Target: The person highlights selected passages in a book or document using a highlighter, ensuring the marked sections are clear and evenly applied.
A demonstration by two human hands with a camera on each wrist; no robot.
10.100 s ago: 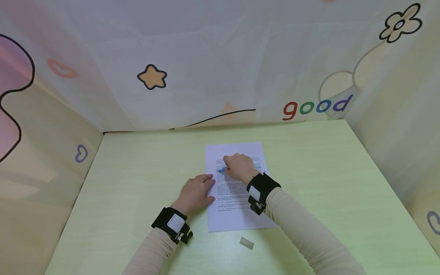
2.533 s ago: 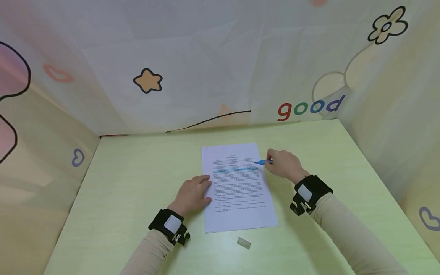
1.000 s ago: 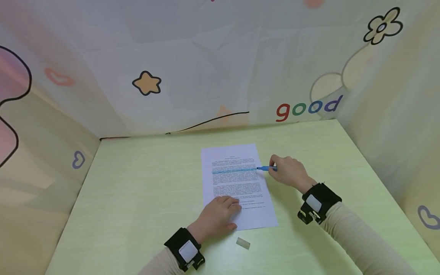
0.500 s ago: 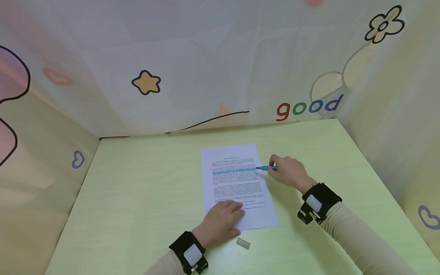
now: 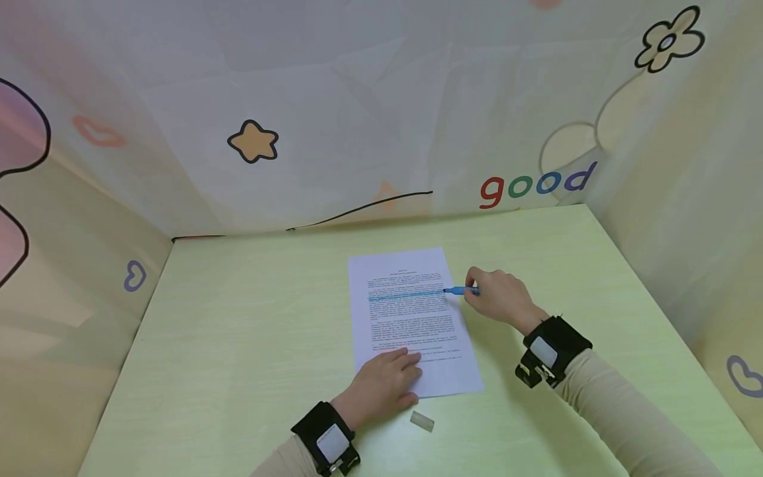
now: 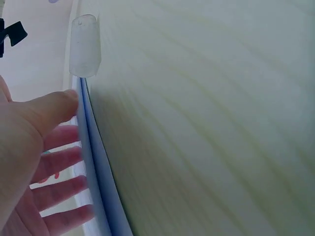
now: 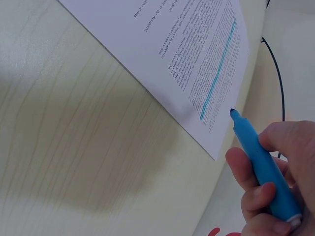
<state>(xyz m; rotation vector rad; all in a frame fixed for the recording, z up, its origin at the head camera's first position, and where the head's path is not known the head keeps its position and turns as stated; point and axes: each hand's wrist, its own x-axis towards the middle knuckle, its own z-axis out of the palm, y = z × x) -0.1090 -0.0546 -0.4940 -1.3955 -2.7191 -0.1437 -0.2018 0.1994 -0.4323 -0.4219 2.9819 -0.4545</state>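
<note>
My right hand (image 5: 499,295) holds a blue highlighter (image 5: 457,291) with curled fingers and thumb. In the right wrist view the highlighter (image 7: 266,172) has its dark tip uncapped and appears lifted off the paper. A printed sheet of paper (image 5: 450,377) lies on the table, with a blue highlighted line (image 7: 219,71) across its upper text. My left hand (image 5: 381,385) rests flat over the sheet's lower left part, its fingers straight, as the left wrist view also shows. A small pale grey, rounded piece (image 5: 422,421) lies just below the sheet; its kind is unclear.
The pale green table (image 5: 250,318) is bordered at the back and sides by cloth walls (image 5: 357,119) with printed drawings. Black bands with small cameras (image 5: 557,348) sit on both wrists.
My left hand has moved from the sheet's left edge to its lower part. My right hand has moved from over the text out to the right, uncovering the blue line; lately it barely moves.
</note>
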